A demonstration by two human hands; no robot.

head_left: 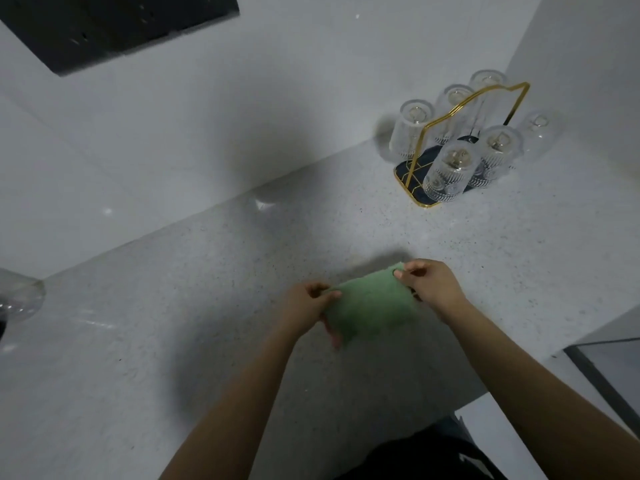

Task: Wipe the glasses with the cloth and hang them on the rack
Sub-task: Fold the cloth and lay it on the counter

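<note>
A green cloth [370,308] is stretched between both hands above the speckled counter. My left hand [308,306] pinches its left edge and my right hand [429,284] pinches its upper right corner. At the far right stands a gold wire rack [481,98] on a dark base. Several ribbed clear glasses hang upside down on it, one at the front [448,171] and one at the left [410,129]. Neither hand holds a glass.
The counter [207,306] meets a white wall behind. A clear glass object [20,299] sits at the left edge. A dark panel [114,26] is at the top left. A grey-framed box edge [609,368] lies at the right.
</note>
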